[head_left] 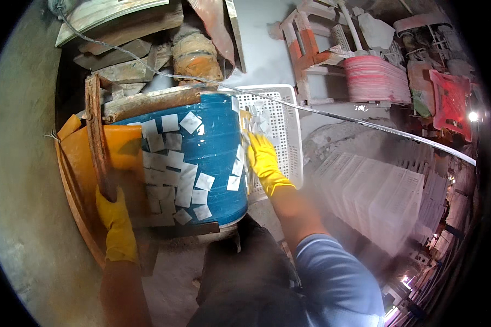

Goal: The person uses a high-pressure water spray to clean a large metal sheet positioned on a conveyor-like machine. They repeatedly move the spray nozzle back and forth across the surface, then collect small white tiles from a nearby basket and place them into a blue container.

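Observation:
My left hand (115,223), in a yellow rubber glove, closes around the near end of a rusty metal bar (96,131). The bar stands beside an orange sheet (126,147) at the left end of a blue conveyor belt (215,147). Small white and grey tiles (185,185) lie scattered over the belt, some overlapping. At the belt's right end my right hand (264,161), also gloved in yellow, reaches over the near-left part of a white perforated basket (293,136). Its fingers stretch forward beside loose tiles (261,121) inside the basket; their tips are partly unclear.
A pale cable (333,113) crosses above the belt and basket. Stacked white crates (368,193) stand on the right. Farther back are a pile of pink-red round-edged pieces (376,79), an orange-and-white frame (305,43) and a red plastic stool (450,101). A wall (22,163) borders the left.

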Motion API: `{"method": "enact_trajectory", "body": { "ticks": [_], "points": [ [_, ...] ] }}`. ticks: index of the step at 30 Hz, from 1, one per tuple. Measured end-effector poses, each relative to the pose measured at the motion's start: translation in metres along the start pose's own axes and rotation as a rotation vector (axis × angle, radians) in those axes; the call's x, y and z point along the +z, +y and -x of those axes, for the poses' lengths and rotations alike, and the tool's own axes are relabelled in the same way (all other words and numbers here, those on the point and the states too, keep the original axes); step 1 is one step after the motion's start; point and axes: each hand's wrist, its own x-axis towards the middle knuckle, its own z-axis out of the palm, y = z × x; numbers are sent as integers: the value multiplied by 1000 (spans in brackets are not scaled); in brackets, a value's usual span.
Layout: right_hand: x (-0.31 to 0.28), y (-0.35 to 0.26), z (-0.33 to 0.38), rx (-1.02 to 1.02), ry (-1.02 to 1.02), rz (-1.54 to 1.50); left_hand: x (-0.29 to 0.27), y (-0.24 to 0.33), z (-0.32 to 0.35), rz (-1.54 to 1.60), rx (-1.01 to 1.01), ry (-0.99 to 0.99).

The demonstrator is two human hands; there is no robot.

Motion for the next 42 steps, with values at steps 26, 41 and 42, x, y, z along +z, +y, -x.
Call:
{"method": "enact_trajectory", "body": {
  "ticks": [26,41,42],
  "points": [
    [4,9,-39,477,-332,-288,4,-19,-6,-48,47,68],
    [27,-86,32,279,207,-581,-4,-15,-5,-71,80,40],
    [26,-73,31,272,186,-612,-5,-11,-1,-85,89,51]
  ]
}}
